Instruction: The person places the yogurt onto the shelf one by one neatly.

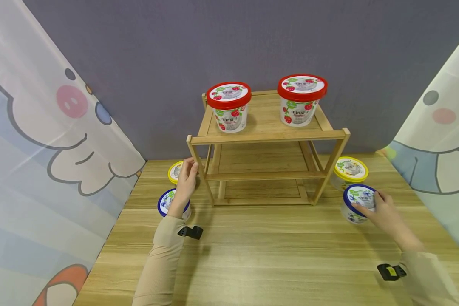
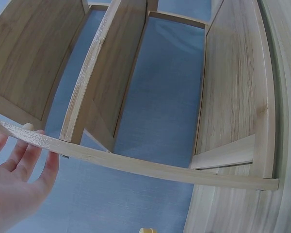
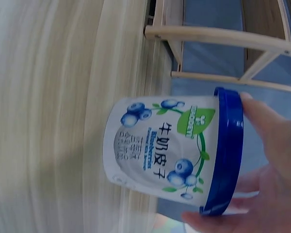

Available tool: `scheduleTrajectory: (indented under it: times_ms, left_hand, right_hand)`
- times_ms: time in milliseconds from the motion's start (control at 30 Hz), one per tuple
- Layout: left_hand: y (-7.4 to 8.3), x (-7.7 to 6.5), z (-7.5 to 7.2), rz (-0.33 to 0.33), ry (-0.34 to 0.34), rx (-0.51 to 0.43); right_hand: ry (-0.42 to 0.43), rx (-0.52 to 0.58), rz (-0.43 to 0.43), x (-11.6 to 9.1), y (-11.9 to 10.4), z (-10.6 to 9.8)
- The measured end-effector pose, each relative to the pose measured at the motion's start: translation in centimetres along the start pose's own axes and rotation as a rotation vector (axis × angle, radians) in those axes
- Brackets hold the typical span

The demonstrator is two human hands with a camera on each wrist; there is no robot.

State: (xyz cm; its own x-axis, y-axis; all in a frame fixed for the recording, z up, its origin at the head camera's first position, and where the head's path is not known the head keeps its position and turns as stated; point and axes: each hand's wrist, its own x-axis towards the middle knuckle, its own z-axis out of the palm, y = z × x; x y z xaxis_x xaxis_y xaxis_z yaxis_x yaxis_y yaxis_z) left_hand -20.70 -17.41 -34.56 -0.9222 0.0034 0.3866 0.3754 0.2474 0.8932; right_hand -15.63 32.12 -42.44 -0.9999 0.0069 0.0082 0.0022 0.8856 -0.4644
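Note:
A wooden rack [image 1: 269,136] stands in the middle of the table. My left hand [image 1: 186,180] is at its left front post [image 2: 136,166], with fingers bent around the post in the left wrist view. On the right, my right hand [image 1: 386,216] grips the blue lid [image 3: 227,150] of a blueberry tub [image 3: 160,145] from above, thumb and fingers on opposite sides. That tub is upright, beside the rack. Another blue-lidded tub [image 1: 164,202] stands under my left wrist, partly hidden by it. A yellow-lidded tub [image 1: 174,172] is behind it, partly covered by my left hand.
Two red-lidded strawberry tubs, one left [image 1: 229,108] and one right [image 1: 302,102], stand on the rack's top shelf. Another yellow-lidded tub [image 1: 349,170] stands just behind the gripped one. Printed curtains [image 1: 34,178] flank the table [image 1: 275,255], and a grey cloth hangs behind.

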Motion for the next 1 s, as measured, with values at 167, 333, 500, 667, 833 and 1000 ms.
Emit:
scheduleTrajectory:
  times_ms: [167, 333, 500, 667, 833, 1000]
  left_hand:
    - [-0.9, 0.2, 0.0, 0.018, 0.003, -0.004]
    - [-2.8, 0.7, -0.2, 0.007, 0.009, -0.017]
    - [-2.9, 0.7, -0.2, 0.001, 0.004, -0.018]
    - [-1.1, 0.3, 0.1, -0.004, 0.003, -0.006]
    - [-1.1, 0.2, 0.1, 0.008, 0.016, 0.004]
    - [-2.9, 0.7, -0.1, 0.033, 0.029, 0.005]
  right_hand:
    - [-0.015, -0.042, 0.059, -0.3, -1.2, 0.2]
    - [-0.012, -0.086, 0.111, -0.6, -2.3, 0.3]
    - [0.041, -0.105, 0.172, -0.9, -3.2, 0.9]
    - [0.091, -0.123, 0.233, -0.9, -4.0, 1.6]
    - [0.163, -0.124, 0.234, -1.0, -4.4, 2.1]
    - [0.181, -0.072, 0.258, -1.1, -4.4, 2.1]
